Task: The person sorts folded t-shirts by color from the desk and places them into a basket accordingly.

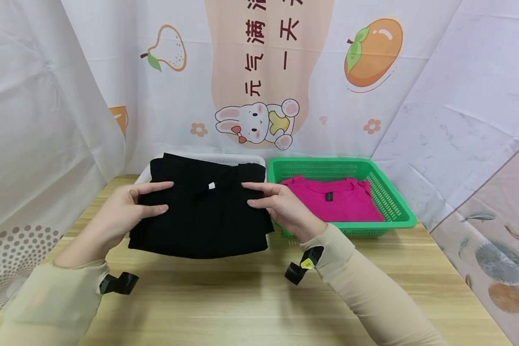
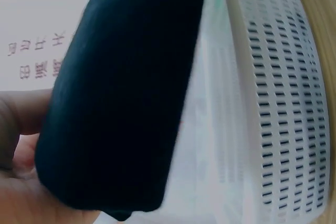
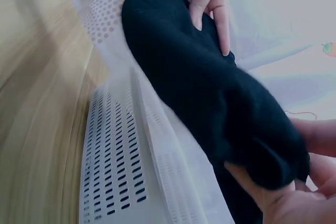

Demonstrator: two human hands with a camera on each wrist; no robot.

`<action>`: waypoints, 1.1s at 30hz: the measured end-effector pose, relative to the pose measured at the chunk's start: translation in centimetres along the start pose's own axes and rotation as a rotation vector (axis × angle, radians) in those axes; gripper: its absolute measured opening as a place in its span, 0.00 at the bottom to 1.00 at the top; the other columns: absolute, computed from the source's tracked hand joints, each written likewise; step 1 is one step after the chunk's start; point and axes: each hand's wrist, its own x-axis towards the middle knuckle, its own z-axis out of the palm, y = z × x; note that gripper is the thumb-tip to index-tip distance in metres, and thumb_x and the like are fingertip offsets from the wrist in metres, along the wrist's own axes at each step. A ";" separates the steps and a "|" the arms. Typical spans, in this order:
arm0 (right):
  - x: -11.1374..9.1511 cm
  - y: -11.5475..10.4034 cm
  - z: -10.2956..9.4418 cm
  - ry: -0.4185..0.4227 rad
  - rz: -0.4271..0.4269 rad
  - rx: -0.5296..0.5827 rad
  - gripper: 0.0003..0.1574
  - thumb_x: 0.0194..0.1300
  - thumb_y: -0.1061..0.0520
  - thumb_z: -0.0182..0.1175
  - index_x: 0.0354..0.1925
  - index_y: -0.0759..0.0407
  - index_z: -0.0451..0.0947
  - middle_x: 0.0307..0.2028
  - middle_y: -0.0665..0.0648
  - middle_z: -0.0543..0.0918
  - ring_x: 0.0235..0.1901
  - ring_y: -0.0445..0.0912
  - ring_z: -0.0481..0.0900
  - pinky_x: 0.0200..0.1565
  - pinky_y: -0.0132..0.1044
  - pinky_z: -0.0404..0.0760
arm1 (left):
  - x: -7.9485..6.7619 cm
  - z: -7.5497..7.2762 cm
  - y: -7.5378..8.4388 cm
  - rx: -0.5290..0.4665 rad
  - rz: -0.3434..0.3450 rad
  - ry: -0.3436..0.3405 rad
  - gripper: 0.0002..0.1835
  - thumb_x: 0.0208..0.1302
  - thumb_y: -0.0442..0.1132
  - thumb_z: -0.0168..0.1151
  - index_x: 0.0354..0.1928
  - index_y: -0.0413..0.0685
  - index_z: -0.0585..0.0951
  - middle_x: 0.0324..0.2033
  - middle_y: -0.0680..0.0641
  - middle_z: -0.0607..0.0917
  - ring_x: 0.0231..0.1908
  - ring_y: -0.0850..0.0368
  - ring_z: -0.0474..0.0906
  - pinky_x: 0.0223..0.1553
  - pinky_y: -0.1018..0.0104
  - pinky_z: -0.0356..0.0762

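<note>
A folded black garment (image 1: 203, 221), with a small white label near its top middle, is held up in front of and over the white basket (image 1: 242, 157). My left hand (image 1: 121, 211) grips its left side, and my right hand (image 1: 283, 206) grips the right side. Fingers and thumbs show on the near face of the cloth. Both wrist views put the thick folded bundle (image 2: 121, 98) above the slotted wall of the white basket (image 3: 115, 156). Most of that basket is hidden behind the cloth in the head view.
Right of the white basket stands a green basket (image 1: 393, 224) holding a folded pink top (image 1: 341, 204) with a dark label. Both baskets sit toward the back of the wooden table (image 1: 199, 298). A printed white curtain (image 1: 168, 105) hangs behind them.
</note>
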 end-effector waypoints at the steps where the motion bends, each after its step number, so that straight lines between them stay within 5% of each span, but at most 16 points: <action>1: 0.1 0.0 0.0 0.001 -0.004 -0.023 0.30 0.66 0.64 0.60 0.66 0.51 0.75 0.60 0.41 0.71 0.49 0.35 0.70 0.36 0.22 0.70 | 0.2 -0.1 -0.1 -0.006 0.001 0.014 0.33 0.64 0.37 0.67 0.71 0.43 0.69 0.76 0.39 0.55 0.76 0.41 0.44 0.70 0.37 0.54; 4: 0.7 0.0 -0.1 0.021 -0.013 -0.064 0.29 0.68 0.64 0.59 0.66 0.52 0.75 0.50 0.45 0.71 0.21 0.38 0.58 0.24 0.25 0.58 | 0.8 -0.3 -0.3 0.003 0.015 0.077 0.30 0.64 0.37 0.66 0.68 0.40 0.71 0.73 0.39 0.62 0.76 0.41 0.48 0.71 0.37 0.54; 12: 2.9 -0.5 -0.7 0.110 -0.012 -0.097 0.28 0.70 0.66 0.56 0.66 0.53 0.74 0.65 0.57 0.66 0.14 0.40 0.50 0.22 0.28 0.58 | 2.3 0.1 -0.4 0.008 0.030 0.228 0.29 0.66 0.43 0.66 0.67 0.43 0.74 0.73 0.40 0.64 0.76 0.41 0.50 0.73 0.40 0.51; 15: 3.7 -0.6 -0.9 0.147 -0.014 -0.065 0.27 0.70 0.66 0.56 0.66 0.53 0.74 0.70 0.54 0.65 0.19 0.35 0.68 0.30 0.25 0.74 | 3.0 0.3 -0.6 0.024 0.036 0.254 0.28 0.67 0.42 0.65 0.67 0.42 0.74 0.73 0.40 0.64 0.75 0.41 0.51 0.73 0.40 0.52; 18: 4.4 -0.5 -1.1 0.180 -0.023 -0.024 0.27 0.70 0.66 0.56 0.65 0.54 0.75 0.70 0.55 0.67 0.40 0.42 0.84 0.49 0.35 0.84 | 3.8 0.5 -1.0 0.025 0.041 0.284 0.27 0.67 0.41 0.64 0.66 0.43 0.74 0.73 0.40 0.64 0.75 0.41 0.52 0.72 0.40 0.53; 22: 5.4 0.1 -1.1 0.227 -0.045 0.029 0.25 0.69 0.66 0.58 0.63 0.56 0.77 0.68 0.55 0.72 0.56 0.51 0.82 0.59 0.45 0.80 | 4.8 0.6 -1.4 0.042 0.050 0.332 0.25 0.67 0.39 0.64 0.65 0.44 0.76 0.72 0.39 0.65 0.74 0.41 0.55 0.72 0.41 0.55; 33: 7.3 1.0 -0.9 0.355 -0.077 0.071 0.20 0.67 0.65 0.62 0.57 0.58 0.82 0.60 0.56 0.79 0.56 0.51 0.82 0.58 0.44 0.80 | 7.7 1.1 -2.5 0.116 0.096 0.473 0.20 0.67 0.38 0.64 0.60 0.46 0.81 0.65 0.37 0.74 0.70 0.43 0.65 0.69 0.45 0.64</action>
